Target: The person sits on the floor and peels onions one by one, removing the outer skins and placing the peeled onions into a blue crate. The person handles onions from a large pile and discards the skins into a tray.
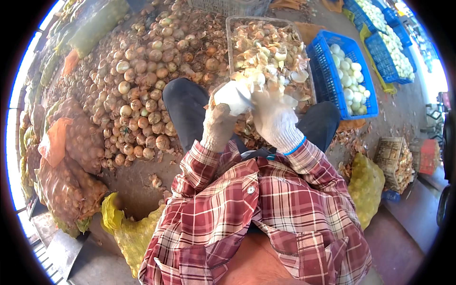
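Note:
My left hand [218, 123], in a soiled knit glove, grips a white peeled onion [229, 97] over the near end of a crate. My right hand [277, 123], in a white knit glove with a blue cuff edge, is blurred by motion. It is closed on a small knife [245, 95], whose grey blade lies against the onion; the handle is hidden in the glove. Beneath both hands, the pale plastic crate [229, 42] is heaped with onion skins [263, 39] and peeled scraps.
Unpeeled onions [142, 107] cover the floor at left, beside full mesh sacks [67, 188]. A blue crate [322, 71] of peeled onions stands right of my knee; more blue crates [388, 53] are beyond. Yellow mesh sacks [367, 188] and a scrap-filled crate [390, 160] lie at right.

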Tool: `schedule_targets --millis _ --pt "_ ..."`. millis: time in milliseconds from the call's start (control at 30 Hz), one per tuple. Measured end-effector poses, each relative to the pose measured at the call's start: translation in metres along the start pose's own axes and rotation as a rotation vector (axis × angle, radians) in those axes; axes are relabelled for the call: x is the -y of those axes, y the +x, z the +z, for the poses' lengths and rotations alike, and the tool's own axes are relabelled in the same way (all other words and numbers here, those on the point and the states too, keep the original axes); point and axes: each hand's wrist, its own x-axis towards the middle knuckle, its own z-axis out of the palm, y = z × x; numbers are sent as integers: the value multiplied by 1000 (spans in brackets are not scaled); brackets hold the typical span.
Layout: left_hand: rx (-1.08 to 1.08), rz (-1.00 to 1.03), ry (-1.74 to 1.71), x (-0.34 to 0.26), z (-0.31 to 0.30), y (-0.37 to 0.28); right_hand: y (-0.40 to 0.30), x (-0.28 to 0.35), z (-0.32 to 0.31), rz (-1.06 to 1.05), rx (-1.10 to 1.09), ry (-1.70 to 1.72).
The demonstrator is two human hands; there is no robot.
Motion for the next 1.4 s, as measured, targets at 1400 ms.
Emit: schedule_targets --millis 1400 --pt "163 -17 139 -21 14 -4 34 -39 -28 500 -163 1360"
